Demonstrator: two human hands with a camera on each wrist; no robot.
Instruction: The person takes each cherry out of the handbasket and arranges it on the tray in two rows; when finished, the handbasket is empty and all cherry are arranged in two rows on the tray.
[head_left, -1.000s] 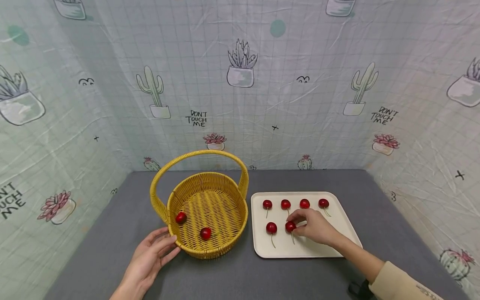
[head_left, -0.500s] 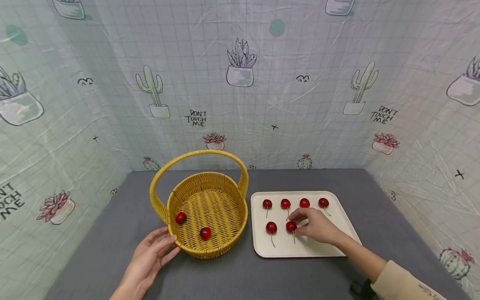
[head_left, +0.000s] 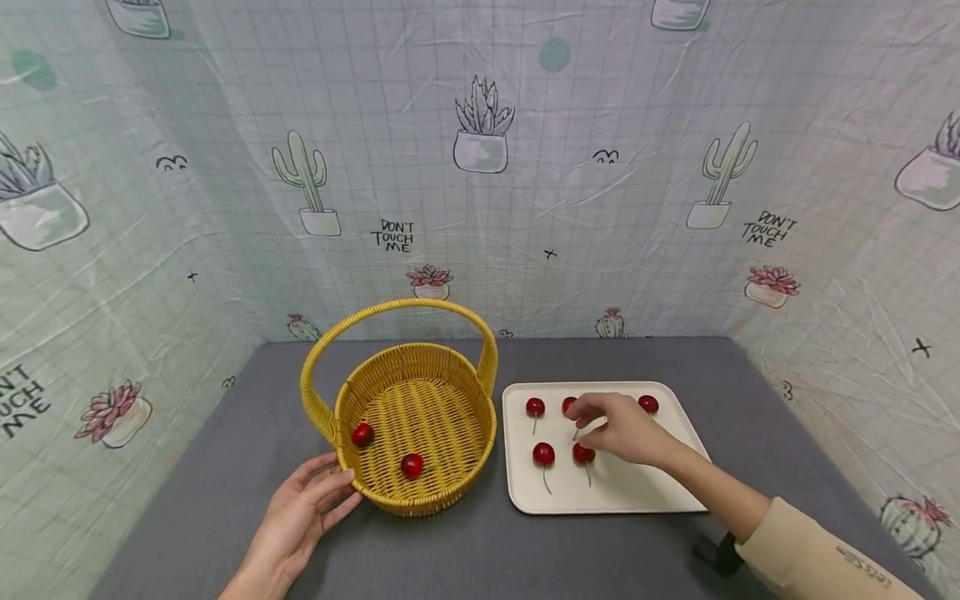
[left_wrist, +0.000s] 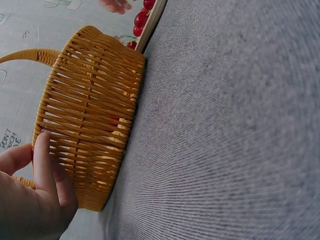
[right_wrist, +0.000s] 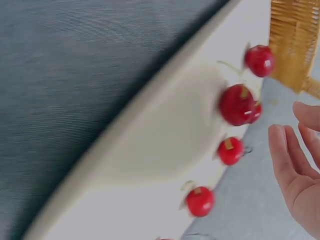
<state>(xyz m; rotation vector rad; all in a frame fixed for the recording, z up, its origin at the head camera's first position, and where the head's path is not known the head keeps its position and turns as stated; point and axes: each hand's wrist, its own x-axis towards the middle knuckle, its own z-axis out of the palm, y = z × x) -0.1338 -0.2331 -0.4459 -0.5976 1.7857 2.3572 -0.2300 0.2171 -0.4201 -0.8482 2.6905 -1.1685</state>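
Note:
A yellow woven basket (head_left: 416, 492) with a tall hoop handle stands left of centre, holding two red cherries, one (head_left: 412, 466) near its front. My left hand (head_left: 298, 512) grips the basket's near left rim, thumb at the rim and fingers against the outer weave, as the left wrist view shows on the basket wall (left_wrist: 87, 105). Over the cream tray (head_left: 637, 502), my right hand (head_left: 626, 429) hovers with fingers parted and nothing between them. Just below its fingertips lies a stemmed cherry (head_left: 583, 454); the right wrist view shows a gap between that hand (right_wrist: 300, 175) and the cherries.
Another cherry (head_left: 543, 454) lies in the tray's front row. In the back row are cherries at the left (head_left: 535, 407) and right (head_left: 648, 404), with some of the row behind my hand. A patterned curtain (head_left: 480, 250) surrounds the grey tabletop (head_left: 450, 558).
My right hand has let go of the front-row cherry and risen slightly up and away from it. The cherry stays on the tray. My left hand and the basket have not moved.

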